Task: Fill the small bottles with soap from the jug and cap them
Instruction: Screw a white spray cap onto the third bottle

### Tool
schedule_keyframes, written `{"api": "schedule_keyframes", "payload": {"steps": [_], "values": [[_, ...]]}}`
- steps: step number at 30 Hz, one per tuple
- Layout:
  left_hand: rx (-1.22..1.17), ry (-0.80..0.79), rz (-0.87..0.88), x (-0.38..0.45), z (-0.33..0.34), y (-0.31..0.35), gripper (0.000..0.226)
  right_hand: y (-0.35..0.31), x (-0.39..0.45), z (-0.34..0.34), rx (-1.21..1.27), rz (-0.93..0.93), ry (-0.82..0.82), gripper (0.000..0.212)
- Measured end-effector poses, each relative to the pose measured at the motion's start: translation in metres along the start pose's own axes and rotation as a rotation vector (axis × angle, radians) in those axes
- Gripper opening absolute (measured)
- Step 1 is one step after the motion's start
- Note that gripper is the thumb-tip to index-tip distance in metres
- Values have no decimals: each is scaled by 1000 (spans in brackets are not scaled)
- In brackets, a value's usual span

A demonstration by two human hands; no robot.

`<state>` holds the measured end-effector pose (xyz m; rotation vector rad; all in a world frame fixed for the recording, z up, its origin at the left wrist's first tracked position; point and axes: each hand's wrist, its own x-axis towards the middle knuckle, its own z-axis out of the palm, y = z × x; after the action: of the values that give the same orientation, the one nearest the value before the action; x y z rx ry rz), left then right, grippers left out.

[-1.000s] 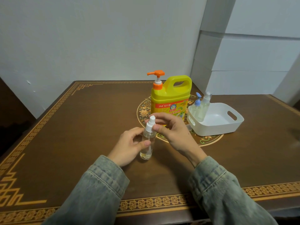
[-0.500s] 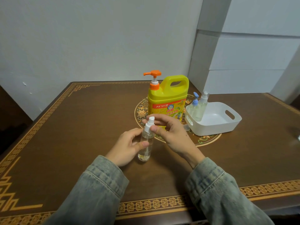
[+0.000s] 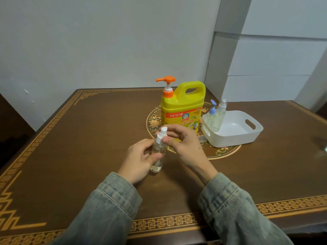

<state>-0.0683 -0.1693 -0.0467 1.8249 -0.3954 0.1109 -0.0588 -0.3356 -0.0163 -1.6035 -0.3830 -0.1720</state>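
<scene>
Near the middle of the brown table (image 3: 88,138), a small clear spray bottle (image 3: 158,154) stands upright, held by both of the person's hands. The left hand (image 3: 139,160) grips the bottle's body, thumb across the front and fingers curled round behind it. The right hand (image 3: 184,144) pinches the white spray cap (image 3: 161,134) at the neck between thumb and fingers, its other fingers arched over the top. A little pale liquid shows at the bottom of the bottle; the rest looks clear. Both forearms wear faded denim sleeves (image 3: 113,206) that enter from the near edge.

Just behind the hands stands the yellow soap jug (image 3: 182,110) with its orange pump (image 3: 166,85), set upright on the round ornamental medallion (image 3: 154,121) at the table's centre. To the jug's right sits a white plastic basket (image 3: 247,137) with handle cut-outs. Two more small bottles stand in its left corner, one with a blue pump top (image 3: 212,112) and one with a clear cap (image 3: 221,112). A small clear cap (image 3: 201,138) lies on the table between the right hand and the basket. White walls rise behind the table.
</scene>
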Motion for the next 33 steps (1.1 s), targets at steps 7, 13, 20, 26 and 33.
{"api": "schedule_keyframes", "payload": {"steps": [7,13,20,26,33], "values": [[-120,-76,-18,4,4,-5,30,0,-5,-12,-84,-52,0,25],[-146,-18,-33,21,21,1,35,22,-6,-50,-289,-15,278,17],[-218,43,-90,45,46,-6,37,56,7,-69,-1003,31,167,26],[-270,30,-86,49,48,-19,37,73,13,-76,-1289,104,-22,23],[-280,13,-65,47,49,-18,35,53,18,-73,-1388,223,-91,24]]}}
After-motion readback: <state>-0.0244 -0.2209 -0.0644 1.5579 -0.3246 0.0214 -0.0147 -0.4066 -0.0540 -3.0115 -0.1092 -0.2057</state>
